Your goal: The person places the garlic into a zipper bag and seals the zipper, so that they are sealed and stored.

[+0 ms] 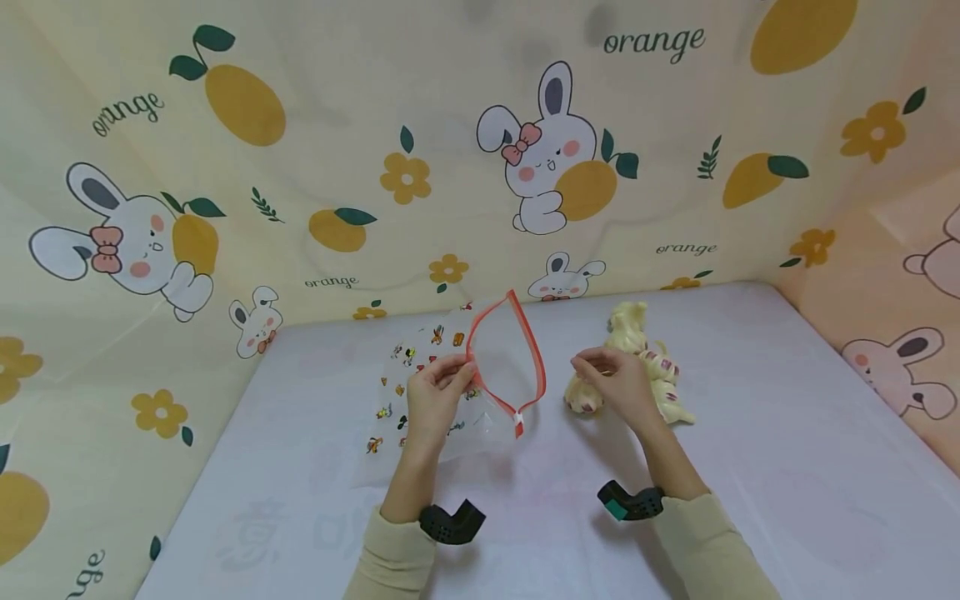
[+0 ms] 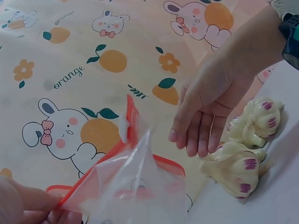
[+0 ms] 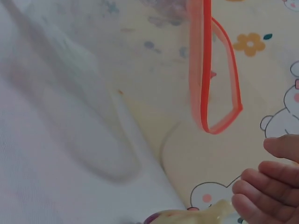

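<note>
A clear zip bag (image 1: 480, 433) with small cartoon prints has its red zip rim (image 1: 534, 346) spread into a wide loop. My left hand (image 1: 435, 400) pinches that rim on its left side, between thumb and fingers. A white slider (image 1: 518, 417) sits at the rim's near end. To the right, my right hand (image 1: 621, 382) hovers with relaxed, slightly bent fingers and nothing in them, as the left wrist view also shows. Several garlic bulbs (image 1: 627, 327) with purple streaks lie beside and behind it, partly hidden. Two garlic bulbs (image 2: 233, 171) show clearly in the left wrist view.
The bag and garlic are over a white tabletop (image 1: 300, 442). A cream cloth (image 1: 450, 108) printed with rabbits and oranges rises behind the table and along its sides. Each wrist wears a black camera mount (image 1: 453, 523).
</note>
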A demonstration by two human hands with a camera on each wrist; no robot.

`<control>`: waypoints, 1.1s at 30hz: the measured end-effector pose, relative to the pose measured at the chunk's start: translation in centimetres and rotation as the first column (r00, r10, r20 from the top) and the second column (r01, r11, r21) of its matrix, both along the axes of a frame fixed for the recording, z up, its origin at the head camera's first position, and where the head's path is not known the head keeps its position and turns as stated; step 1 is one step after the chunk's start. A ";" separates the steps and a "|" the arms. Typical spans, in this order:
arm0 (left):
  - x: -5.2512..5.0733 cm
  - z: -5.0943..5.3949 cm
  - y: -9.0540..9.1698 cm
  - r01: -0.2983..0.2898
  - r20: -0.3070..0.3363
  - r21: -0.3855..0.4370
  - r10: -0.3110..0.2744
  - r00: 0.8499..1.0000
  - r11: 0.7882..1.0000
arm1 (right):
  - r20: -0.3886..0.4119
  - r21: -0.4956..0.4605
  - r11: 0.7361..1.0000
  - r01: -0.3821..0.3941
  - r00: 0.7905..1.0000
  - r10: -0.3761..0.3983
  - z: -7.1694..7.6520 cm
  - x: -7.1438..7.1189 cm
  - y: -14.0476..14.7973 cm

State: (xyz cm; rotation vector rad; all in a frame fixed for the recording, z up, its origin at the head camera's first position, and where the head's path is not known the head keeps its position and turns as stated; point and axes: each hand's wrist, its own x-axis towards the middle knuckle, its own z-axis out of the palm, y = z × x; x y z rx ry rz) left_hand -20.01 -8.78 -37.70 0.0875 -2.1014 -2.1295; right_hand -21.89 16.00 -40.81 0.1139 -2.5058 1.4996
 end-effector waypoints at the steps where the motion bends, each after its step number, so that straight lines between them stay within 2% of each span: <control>1: 0.0 0.0 0.0 0.002 -0.001 0.001 -0.002 1.000 1.000 | -0.011 0.007 1.000 0.015 1.000 -0.015 0.0 0.0 0.0; 7: -0.1 -0.2 0.0 0.010 0.001 -0.005 -0.010 1.000 1.000 | -0.075 -0.020 0.995 0.093 0.993 -0.094 -0.1 -0.1 0.0; 13: 0.1 0.0 0.0 0.005 0.005 -0.024 -0.005 1.000 1.000 | -0.058 -0.052 0.991 0.123 0.990 -0.126 -0.3 -0.3 -0.1; 24: 0.3 0.4 0.1 -0.002 0.039 -0.030 0.003 0.999 1.000 | -0.052 -0.053 0.992 0.112 0.992 -0.114 -1.4 -0.9 0.2; 33: 0.4 0.4 0.1 0.016 0.049 -0.038 -0.014 0.999 0.999 | -0.020 0.007 0.997 0.075 0.997 -0.075 -2.0 -1.1 0.2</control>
